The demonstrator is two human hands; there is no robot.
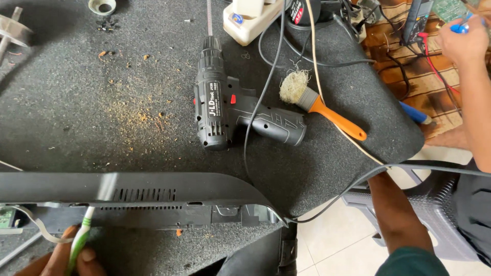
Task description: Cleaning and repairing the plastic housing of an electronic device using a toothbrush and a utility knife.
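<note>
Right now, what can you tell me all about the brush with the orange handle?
The brush lies flat on the dark grey mat, just right of the black drill. It has a smooth orange handle, a grey metal band and pale, frizzy, splayed bristles pointing up-left. A black cable and a cream cord pass by its bristles. No hand touches it.

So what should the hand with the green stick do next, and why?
Probably slide the left hand and its green-and-white tool further along the seam of the black cover. The tip sits at that edge, and the cover looks partly lifted.
</note>
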